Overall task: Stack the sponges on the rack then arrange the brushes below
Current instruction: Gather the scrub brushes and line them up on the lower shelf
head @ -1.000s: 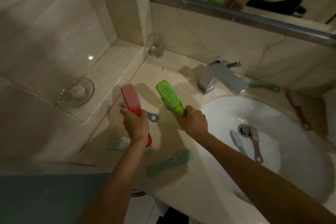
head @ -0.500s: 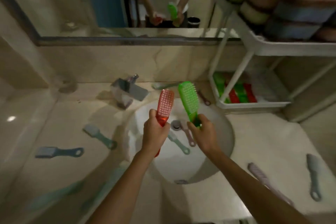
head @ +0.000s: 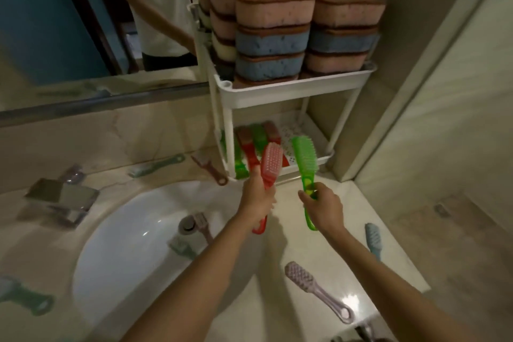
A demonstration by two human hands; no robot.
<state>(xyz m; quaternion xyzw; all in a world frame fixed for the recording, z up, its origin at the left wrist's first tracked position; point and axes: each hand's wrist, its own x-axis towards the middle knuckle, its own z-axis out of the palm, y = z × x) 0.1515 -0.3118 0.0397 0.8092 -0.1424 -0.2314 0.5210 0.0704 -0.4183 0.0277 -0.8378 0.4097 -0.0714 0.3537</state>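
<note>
My left hand (head: 256, 198) grips a red brush (head: 270, 165) by its handle, bristles up. A green brush (head: 304, 159) is held the same way in my right hand (head: 323, 208). Both brush heads point at the lower shelf of a white two-tier rack (head: 294, 89), just in front of it. That lower shelf holds several red and green brushes (head: 255, 144) lying side by side. Pink, blue and cream sponges (head: 273, 44) are stacked high on the top shelf.
A white sink (head: 130, 244) with a steel tap (head: 62, 194) lies to the left; two small brushes (head: 201, 226) sit by its drain. Other brushes lie on the marble counter: a grey one (head: 313, 284), a blue one (head: 373, 239), a brown one (head: 209, 168) and teal ones (head: 155, 166). A mirror hangs behind.
My view swung right from the counter's left side to the rack. Both hands carried the red and green brushes across the sink to just in front of the lower shelf.
</note>
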